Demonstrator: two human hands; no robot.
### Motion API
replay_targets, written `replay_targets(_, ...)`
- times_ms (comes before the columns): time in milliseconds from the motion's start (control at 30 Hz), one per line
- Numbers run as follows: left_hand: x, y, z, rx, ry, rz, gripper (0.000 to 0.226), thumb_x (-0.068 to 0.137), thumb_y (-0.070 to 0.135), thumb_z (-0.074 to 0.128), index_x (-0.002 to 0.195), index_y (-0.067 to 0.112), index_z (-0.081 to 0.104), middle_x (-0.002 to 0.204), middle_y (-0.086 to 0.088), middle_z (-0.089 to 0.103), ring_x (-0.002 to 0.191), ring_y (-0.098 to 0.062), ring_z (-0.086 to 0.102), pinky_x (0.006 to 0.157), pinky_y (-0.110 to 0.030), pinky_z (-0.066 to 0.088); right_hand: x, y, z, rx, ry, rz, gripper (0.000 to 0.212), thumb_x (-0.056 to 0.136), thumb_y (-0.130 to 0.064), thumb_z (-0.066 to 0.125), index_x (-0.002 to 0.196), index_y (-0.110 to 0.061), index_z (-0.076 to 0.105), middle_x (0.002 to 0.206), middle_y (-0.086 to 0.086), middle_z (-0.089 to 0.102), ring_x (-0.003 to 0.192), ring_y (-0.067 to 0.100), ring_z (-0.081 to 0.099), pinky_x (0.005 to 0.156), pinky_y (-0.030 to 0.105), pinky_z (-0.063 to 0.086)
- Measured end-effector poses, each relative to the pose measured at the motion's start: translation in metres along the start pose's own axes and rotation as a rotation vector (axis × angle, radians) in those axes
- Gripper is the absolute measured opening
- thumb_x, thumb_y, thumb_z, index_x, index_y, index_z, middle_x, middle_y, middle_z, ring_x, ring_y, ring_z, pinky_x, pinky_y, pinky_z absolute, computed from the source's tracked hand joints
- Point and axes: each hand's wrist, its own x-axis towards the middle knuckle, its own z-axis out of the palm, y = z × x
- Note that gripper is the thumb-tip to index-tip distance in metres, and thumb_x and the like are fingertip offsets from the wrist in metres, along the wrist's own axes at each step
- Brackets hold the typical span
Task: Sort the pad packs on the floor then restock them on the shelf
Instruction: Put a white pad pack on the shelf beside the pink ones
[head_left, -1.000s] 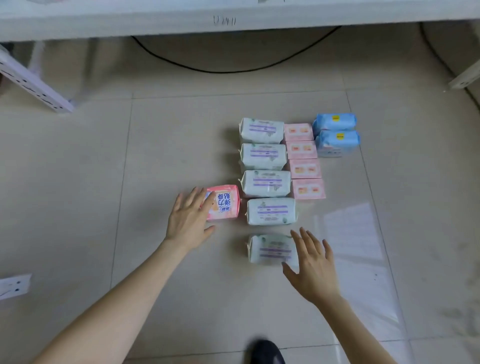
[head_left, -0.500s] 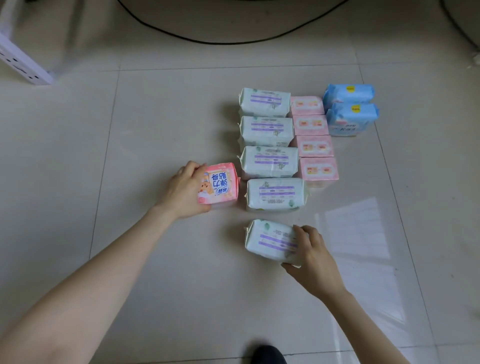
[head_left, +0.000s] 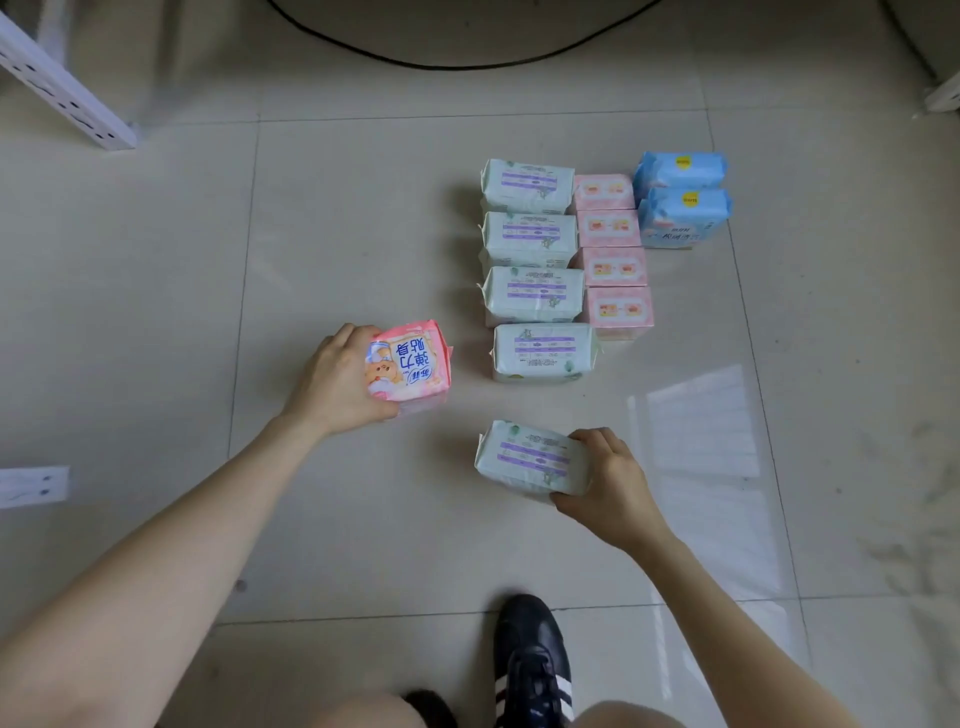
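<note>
Left grip (head_left: 337, 384): fingers and thumb curled round the left end of the bright pink pack (head_left: 410, 364), printed face up; whether it has left the floor (head_left: 363, 208) cannot be told.
Right grip (head_left: 608, 488): closed round the right end of a mint pack (head_left: 530, 457), which sits skewed, low over the floor.
Beyond right grip: mint column (head_left: 532, 293), four packs in line; the nearest is a clear gap away from the held one.
Right of that column: pale pink column (head_left: 615, 266), four packs, set against the mint ones.
Farther right: blue packs (head_left: 683, 215), two, touching each other.
Sorting: judged nearly done. Three kinds are lined up, and only the two held packs are out of line. The mint one probably goes fifth in its column; the bright pink one has no match in view.
Restocking: not begun, as far as shown. Only shelf uprights (head_left: 62, 88) show, far beyond the left grip.
Open room: bare floor left of the left grip and between the two grips.
Edges: black cable (head_left: 467, 65) beyond the rows, white socket strip (head_left: 31, 486) nearer and left of the left grip, shoe (head_left: 532, 660) on the near side of the right grip; all well apart from the packs.
</note>
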Motion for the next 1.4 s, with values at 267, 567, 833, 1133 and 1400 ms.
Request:
replay_targets(267,-0.059,0.051,-0.117,-0.049,0.008,-0.03,0.082,0.049,0.026,0.085,0.124,0.019,0.052,0.115,0.001,0.055,0.104,-0.024,0.055,0.081,-0.031,0.044,-0.059,-0.077,-0.09,0.096,0.016,0.05,0.066,0.065,-0.021,0.082,0.123,-0.01,0.053,0.114,0.003,0.055,0.103,0.024,0.054,0.081,0.027,0.044)
replay_targets(567,-0.113,0.138,-0.294,-0.091,0.059,-0.041,0.083,0.046,0.025,0.087,0.121,0.026,0.053,0.11,0.01,0.053,0.099,-0.016,0.055,0.077,-0.026,0.037,-0.115,-0.192,-0.238,0.206,0.073,0.0,0.07,0.062,-0.022,0.085,0.124,-0.013,0.054,0.11,-0.003,0.056,0.097,0.017,0.055,0.083,0.031,0.048)
replay_targets(833,-0.151,0.225,-0.47,-0.082,0.077,-0.022,0.085,0.042,0.042,0.078,0.122,0.024,0.054,0.11,0.008,0.056,0.098,-0.017,0.055,0.08,-0.029,0.042,-0.159,-0.295,-0.383,0.308,0.06,-0.063,0.066,0.063,-0.025,0.085,0.122,-0.023,0.056,0.102,-0.009,0.062,0.093,0.01,0.058,0.071,0.016,0.045)
replay_targets(1133,-0.187,0.313,-0.656,-0.044,0.182,0.108,0.084,0.044,0.042,0.085,0.121,0.026,0.056,0.101,0.013,0.06,0.09,-0.009,0.059,0.073,-0.025,0.047,-0.188,-0.412,-0.546,0.353,0.097,-0.257,0.065,0.06,-0.029,0.089,0.117,-0.02,0.06,0.101,-0.004,0.066,0.09,0.013,0.062,0.078,0.026,0.052)
replay_targets(1400,-0.227,0.374,-0.795,-0.091,0.308,0.19,0.079,0.047,0.036,0.09,0.116,0.037,0.052,0.1,0.02,0.064,0.085,0.006,0.063,0.071,-0.018,0.052,-0.219,-0.503,-0.666,0.381,0.154,-0.461,0.063,0.06,-0.028,0.089,0.115,-0.021,0.06,0.103,-0.002,0.068,0.085,0.019,0.068,0.07,0.035,0.057)
